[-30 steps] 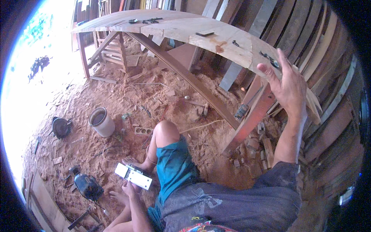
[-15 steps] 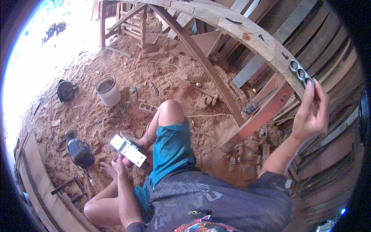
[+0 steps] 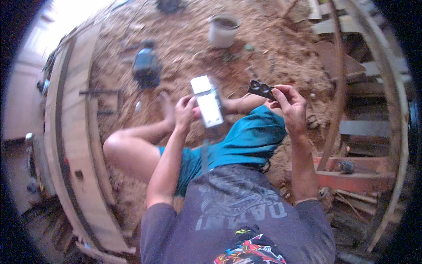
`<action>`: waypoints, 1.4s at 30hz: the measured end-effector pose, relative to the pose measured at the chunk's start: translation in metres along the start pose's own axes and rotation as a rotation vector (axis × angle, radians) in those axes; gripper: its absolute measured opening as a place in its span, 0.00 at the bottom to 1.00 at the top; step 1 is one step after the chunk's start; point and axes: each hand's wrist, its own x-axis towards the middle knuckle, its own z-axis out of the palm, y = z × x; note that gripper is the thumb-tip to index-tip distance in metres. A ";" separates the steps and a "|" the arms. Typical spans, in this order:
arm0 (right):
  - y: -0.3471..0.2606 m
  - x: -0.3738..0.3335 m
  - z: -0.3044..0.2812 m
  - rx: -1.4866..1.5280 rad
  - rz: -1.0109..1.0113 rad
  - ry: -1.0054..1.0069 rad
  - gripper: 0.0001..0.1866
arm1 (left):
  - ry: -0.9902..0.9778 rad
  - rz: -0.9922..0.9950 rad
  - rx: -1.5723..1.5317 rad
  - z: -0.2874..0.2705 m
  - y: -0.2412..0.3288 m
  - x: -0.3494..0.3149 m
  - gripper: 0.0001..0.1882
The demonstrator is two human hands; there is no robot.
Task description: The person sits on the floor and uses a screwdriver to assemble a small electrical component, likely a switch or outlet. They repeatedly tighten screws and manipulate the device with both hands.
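Over my folded legs, my left hand (image 3: 185, 112) is closed on a white rectangular plate assembly (image 3: 207, 103) made of two flat sections, with small holes near its lower end. Something reddish shows beside the fingers, but its form is blurred. To the right, the thumb and fingers of my right hand (image 3: 291, 104) pinch one end of a dark strip with round holes (image 3: 260, 89). The strip's free end points left, toward the white plate, with a gap between them. My fingers hide the strip's right end.
Sawdust covers the ground. A whitish bucket (image 3: 223, 37) and a dark blue power tool (image 3: 147, 68) stand ahead. Long planks (image 3: 79, 132) lie at left beside a black metal frame (image 3: 118, 101). At right are a red-orange beam (image 3: 351, 181) and a curved wooden beam (image 3: 393, 70).
My right hand has come off the curved beam and down to the left, carrying the holed strip toward the white plate assembly. My view has turned left; my left hand still holds the plate assembly.
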 end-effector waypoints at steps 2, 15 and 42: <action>0.040 0.014 0.027 -0.096 0.080 -0.124 0.07 | -0.116 -0.117 -0.276 0.004 0.020 -0.022 0.20; 0.192 0.078 0.145 -0.397 0.043 -0.394 0.10 | 0.014 -0.255 -0.139 0.017 -0.006 -0.001 0.16; 0.236 0.111 0.170 -0.722 -0.119 -0.381 0.08 | 0.215 -0.293 0.325 0.039 -0.041 0.048 0.16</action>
